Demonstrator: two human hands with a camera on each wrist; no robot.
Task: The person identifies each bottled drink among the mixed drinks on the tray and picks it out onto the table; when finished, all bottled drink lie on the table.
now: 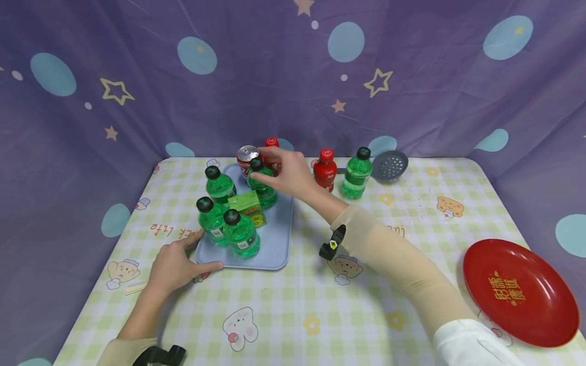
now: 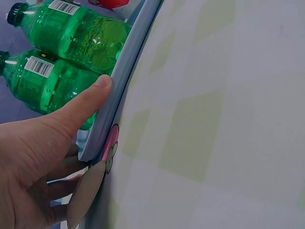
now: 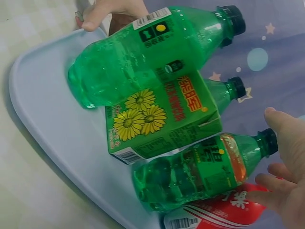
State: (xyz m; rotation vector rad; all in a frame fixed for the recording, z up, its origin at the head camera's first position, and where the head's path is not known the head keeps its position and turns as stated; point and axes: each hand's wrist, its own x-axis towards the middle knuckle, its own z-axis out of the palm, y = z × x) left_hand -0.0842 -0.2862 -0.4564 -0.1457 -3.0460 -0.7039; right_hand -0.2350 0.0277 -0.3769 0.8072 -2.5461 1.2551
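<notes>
A blue-grey tray (image 1: 276,244) carries several green bottles with black caps, a green drink carton (image 1: 247,207), a soda can (image 1: 247,157) and a red bottle (image 1: 272,142). My left hand (image 1: 174,264) holds the tray's near left corner. In the left wrist view its thumb (image 2: 93,98) lies against the rim, with the other fingers around the corner below. Over the back of the tray, my right hand (image 1: 293,173) is around the cap of a green bottle (image 3: 205,167). Thumb and fingers stand apart on either side of the bottle's neck in the right wrist view.
Right of the tray stand another red bottle (image 1: 325,170) and another green bottle (image 1: 357,174). A dark skimmer (image 1: 390,166) lies behind them, near the purple curtain (image 1: 284,91). A red plate (image 1: 540,295) is at the right on the checked tablecloth (image 1: 274,320).
</notes>
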